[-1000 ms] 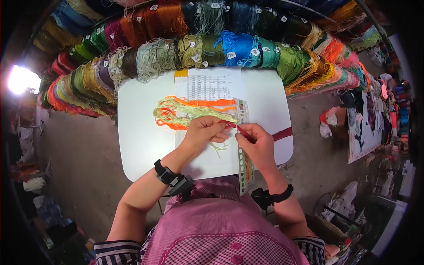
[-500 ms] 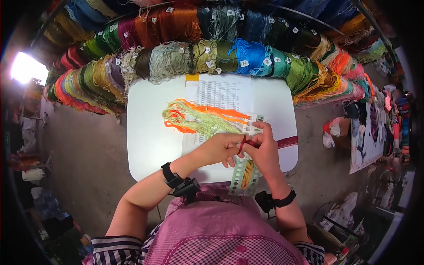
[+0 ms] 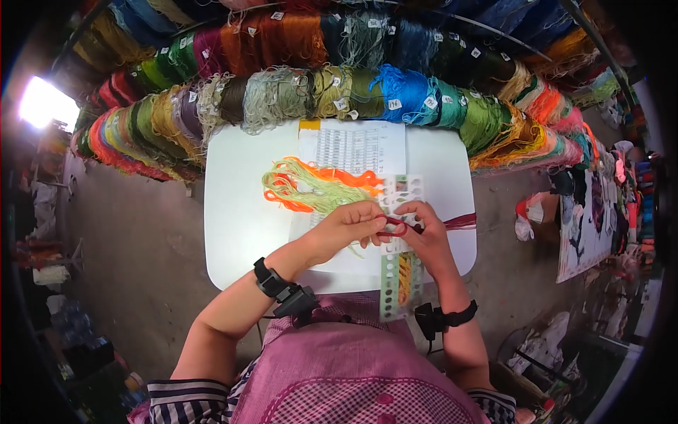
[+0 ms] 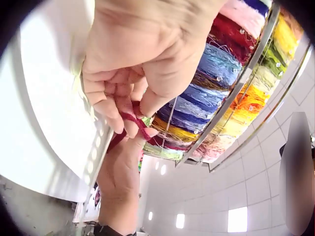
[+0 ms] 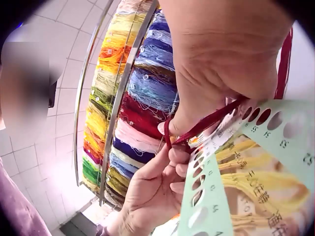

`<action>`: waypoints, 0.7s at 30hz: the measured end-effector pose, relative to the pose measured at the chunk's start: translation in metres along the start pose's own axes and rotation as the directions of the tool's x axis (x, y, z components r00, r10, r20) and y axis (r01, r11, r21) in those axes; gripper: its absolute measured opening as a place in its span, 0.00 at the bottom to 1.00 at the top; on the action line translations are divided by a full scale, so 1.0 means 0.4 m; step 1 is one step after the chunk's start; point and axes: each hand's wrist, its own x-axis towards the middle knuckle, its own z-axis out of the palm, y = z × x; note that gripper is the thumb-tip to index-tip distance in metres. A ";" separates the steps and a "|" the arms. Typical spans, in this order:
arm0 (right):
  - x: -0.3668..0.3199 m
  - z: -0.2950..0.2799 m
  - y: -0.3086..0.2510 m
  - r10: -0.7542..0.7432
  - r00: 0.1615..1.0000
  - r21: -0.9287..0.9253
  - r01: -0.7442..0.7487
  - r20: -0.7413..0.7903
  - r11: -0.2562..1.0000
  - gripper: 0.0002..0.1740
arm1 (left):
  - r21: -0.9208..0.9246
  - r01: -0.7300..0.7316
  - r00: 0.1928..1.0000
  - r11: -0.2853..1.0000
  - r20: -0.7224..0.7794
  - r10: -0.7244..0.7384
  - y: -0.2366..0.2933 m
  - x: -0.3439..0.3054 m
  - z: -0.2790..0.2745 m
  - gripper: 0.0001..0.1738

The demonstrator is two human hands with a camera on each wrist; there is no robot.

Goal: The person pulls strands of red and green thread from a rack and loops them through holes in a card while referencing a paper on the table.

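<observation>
A pale green thread card (image 3: 400,263) with rows of holes lies on the white table (image 3: 233,212), with yellow threads tied at its near end. My left hand (image 3: 353,225) pinches a loop of dark red thread (image 3: 393,227) over the card. My right hand (image 3: 424,227) holds the same red thread (image 5: 211,120) against the card (image 5: 275,147), and its tail (image 3: 459,222) runs right over the table edge. In the left wrist view the left hand's fingers (image 4: 120,115) pinch the red thread (image 4: 135,122). Orange and light green thread bundles (image 3: 311,185) hang from the card's far end.
A printed chart sheet (image 3: 359,147) lies under the card at the table's far side. Racks of coloured thread skeins (image 3: 367,92) curve round the back of the table. Clutter and fabric (image 3: 586,205) crowd the floor at the right.
The card has swung back to lie straight toward me. The red thread now forms a loop between both hands, and the right hand has slid a little to the right.
</observation>
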 end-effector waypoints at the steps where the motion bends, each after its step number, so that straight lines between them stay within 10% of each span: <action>1: 0.005 0.006 0.004 0.031 0.999 0.031 -0.032 0.039 0.999 0.19 | 0.002 0.000 1.000 1.000 -0.002 0.000 -0.002 -0.009 -0.013 0.09; 14: 0.035 0.043 -0.032 -0.231 0.973 -0.308 0.220 0.002 0.926 0.22 | -0.168 0.035 0.999 0.985 0.009 -0.034 -0.068 -0.026 -0.071 0.10; 21: 0.050 0.013 -0.025 0.059 0.990 -0.041 -0.054 0.130 0.998 0.23 | -0.120 0.028 0.999 0.992 -0.031 -0.032 0.000 -0.104 -0.048 0.10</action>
